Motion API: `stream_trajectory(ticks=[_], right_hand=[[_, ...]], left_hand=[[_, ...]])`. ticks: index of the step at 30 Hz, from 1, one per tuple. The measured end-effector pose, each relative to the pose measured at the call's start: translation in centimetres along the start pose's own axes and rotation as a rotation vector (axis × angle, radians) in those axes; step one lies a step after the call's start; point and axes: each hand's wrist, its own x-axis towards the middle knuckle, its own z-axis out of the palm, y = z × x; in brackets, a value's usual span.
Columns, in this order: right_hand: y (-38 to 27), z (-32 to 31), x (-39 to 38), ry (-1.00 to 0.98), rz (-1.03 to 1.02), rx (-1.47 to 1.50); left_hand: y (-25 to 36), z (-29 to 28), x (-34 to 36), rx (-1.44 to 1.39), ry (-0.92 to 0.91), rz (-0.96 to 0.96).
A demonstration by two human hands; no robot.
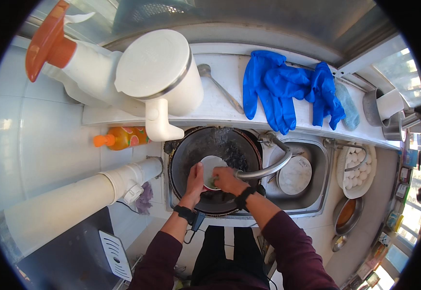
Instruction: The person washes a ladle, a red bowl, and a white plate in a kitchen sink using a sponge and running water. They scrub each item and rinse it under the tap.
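Over a large dark wok (180, 159) set in the left sink basin, both my hands are at a small white bowl (213, 163) with a bit of red at its lower edge. My left hand (195, 181) grips the bowl's left side, thumb up along the rim. Inside the bowl my right hand (228, 180) has its fingers curled and pressed down. Something greenish shows beneath those fingers, too covered to name. The curved metal faucet (280, 162) reaches in just right of my right hand, its spout end beside the knuckles.
A round pale plate (295, 175) lies in the right basin (319, 169). Farther right are a white basket (343, 186) of eggs and a metal pan (341, 208). The ledge holds a white lidded jug (155, 67), a spoon (220, 87) and blue gloves (268, 87). An orange bottle (123, 138) stands left.
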Motion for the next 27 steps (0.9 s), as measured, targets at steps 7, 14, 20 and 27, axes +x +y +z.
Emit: stream_trajectory(ticks=[7,14,20,27], right_hand=[[2.1,-2.2,-2.3,0.386,0.250,0.598],[3.8,1.5,-2.6,0.466,0.184,0.517],[3.7,0.4,-2.4,0.385,0.240,0.564],[3.2,-3.1,-2.4,0.397,0.367,0.773]], left_hand=[[-0.1,-2.0,-1.3,-0.173,-0.152,-0.169],[-2.0,-0.9,-2.9,0.139,0.001,0.141],[-0.5,-0.9,-6.7,1.174,0.049,0.879],[-0.7,-1.0,-5.1,0.959,-0.056,0.682]])
